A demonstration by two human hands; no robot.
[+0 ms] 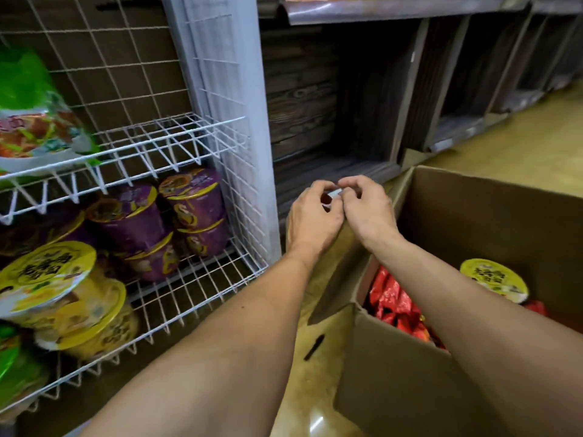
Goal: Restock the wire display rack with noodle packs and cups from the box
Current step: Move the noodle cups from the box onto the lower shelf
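Your left hand (312, 219) and right hand (367, 209) meet in the middle of the scene, above the far left flap (340, 272) of the cardboard box (410, 389). The fingers of both are curled in, and their tips pinch a small pale item (335, 193) between them; it is too blurred to say what it is. The box stands at near right on a glossy yellowish floor (520, 137). Its brown walls are matte and plain, and its top is open. Inside lie crinkled, shiny red packs (394, 304) along the left wall, with a single round cup (493, 280) under a yellow foil lid farther right. To the left stands the white wire display rack (202, 143), a thin grid of square mesh. Its lower shelf carries purple cups (189, 200) lying on their sides at the far end and yellow-lidded cups (53, 272) stacked nearer you. A glossy green pack (28, 105) sits on the shelf above, at far left. Behind your hands runs dark, grained wooden shelving (303, 105).
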